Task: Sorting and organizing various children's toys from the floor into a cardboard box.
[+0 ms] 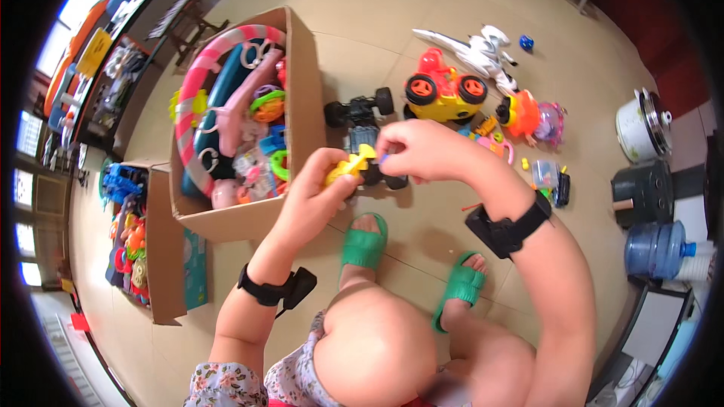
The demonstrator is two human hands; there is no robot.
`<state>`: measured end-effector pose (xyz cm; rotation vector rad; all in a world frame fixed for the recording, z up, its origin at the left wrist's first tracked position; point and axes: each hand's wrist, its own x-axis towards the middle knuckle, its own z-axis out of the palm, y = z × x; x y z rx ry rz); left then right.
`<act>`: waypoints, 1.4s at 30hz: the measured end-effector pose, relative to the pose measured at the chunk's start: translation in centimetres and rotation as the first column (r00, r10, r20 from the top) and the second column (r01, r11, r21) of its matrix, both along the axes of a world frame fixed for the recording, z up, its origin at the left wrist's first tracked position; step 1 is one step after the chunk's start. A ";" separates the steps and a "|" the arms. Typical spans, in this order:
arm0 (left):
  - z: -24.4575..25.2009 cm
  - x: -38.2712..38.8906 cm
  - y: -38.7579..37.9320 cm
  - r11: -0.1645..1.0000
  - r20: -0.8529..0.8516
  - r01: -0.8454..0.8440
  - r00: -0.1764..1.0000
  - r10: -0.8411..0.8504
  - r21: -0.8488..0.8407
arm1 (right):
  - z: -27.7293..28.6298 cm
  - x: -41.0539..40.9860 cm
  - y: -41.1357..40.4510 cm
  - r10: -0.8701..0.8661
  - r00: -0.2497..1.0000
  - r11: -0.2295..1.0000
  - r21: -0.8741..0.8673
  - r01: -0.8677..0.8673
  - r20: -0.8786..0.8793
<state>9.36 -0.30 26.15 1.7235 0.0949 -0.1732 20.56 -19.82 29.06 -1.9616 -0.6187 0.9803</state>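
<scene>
My left hand grips a small yellow plastic toy between thumb and fingers. Just to its right, my right hand pinches a small blue-purple piece, mostly hidden by the fingertips. The two hands are close together, with a narrow gap between the fingers. Behind and below them on the floor lies a dark toy car chassis with black wheels, partly covered by my hands. Beyond my right hand, a yellow and red toy vehicle rests on the tiles.
Left of my hands stands an open cardboard box full of toys; a second toy-filled box sits farther left. To the right lie a white toy dinosaur, an orange toy and a clear small box. A water bottle lines the right side.
</scene>
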 end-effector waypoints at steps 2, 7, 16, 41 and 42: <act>0.5 -1.5 3.5 0.986 0.044 -0.167 0.985 0.166 0.010 | 1.7 -0.5 4.5 0.044 0.997 0.997 0.062 -0.048 0.059; 1.0 -4.4 10.8 0.888 0.064 -0.459 0.887 0.457 0.022 | -0.4 -3.4 11.9 -0.129 0.986 0.941 0.325 0.090 0.101; -1.4 -6.8 15.0 0.835 0.082 -0.541 0.841 0.535 0.098 | -3.9 -5.0 12.5 -0.136 0.948 0.873 0.417 0.252 -0.287; -18.2 12.2 -15.5 0.840 -0.133 0.399 0.917 -0.377 0.368 | -20.1 -5.0 -26.7 -0.574 0.800 0.729 -0.339 0.595 0.173; -20.0 12.9 -17.0 0.766 -0.170 0.424 0.904 -0.393 0.484 | -20.9 -6.1 -27.9 -0.601 0.772 0.698 -0.335 0.633 0.206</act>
